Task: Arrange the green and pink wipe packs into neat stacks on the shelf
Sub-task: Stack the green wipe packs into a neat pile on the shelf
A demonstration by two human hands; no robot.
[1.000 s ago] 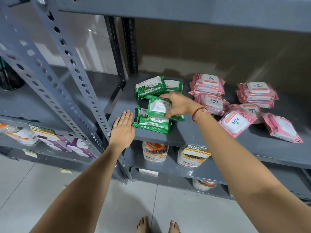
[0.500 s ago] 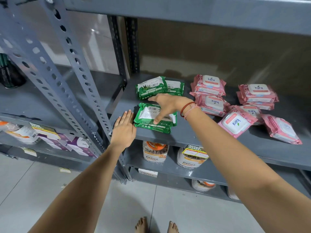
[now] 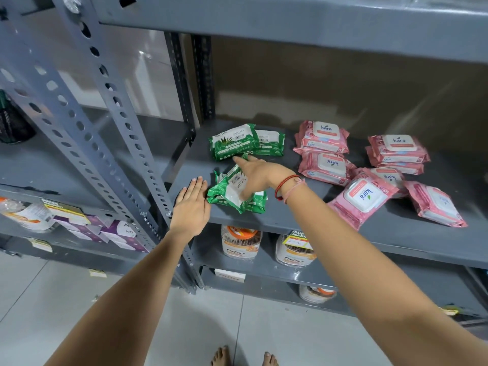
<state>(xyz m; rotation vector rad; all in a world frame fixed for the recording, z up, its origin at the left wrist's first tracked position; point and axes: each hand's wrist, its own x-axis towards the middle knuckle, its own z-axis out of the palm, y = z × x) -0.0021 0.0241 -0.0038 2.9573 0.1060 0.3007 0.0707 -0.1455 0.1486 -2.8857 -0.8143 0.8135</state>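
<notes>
L hand (image 3: 190, 207): I see it flat, fingers spread, holding nothing, at shelf (image 3: 290, 220) front edge beside near green stack (image 3: 232, 195) | R hand (image 3: 257, 173): loose, ungripped, over that stack, fingertips toward far green packs (image 3: 244, 141) | pink packs (image 3: 369, 167): right, some stacked, some loose

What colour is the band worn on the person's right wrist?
Red, beside a paler pinkish thread; the thin cord wristband shows clearly in the head view.
</notes>
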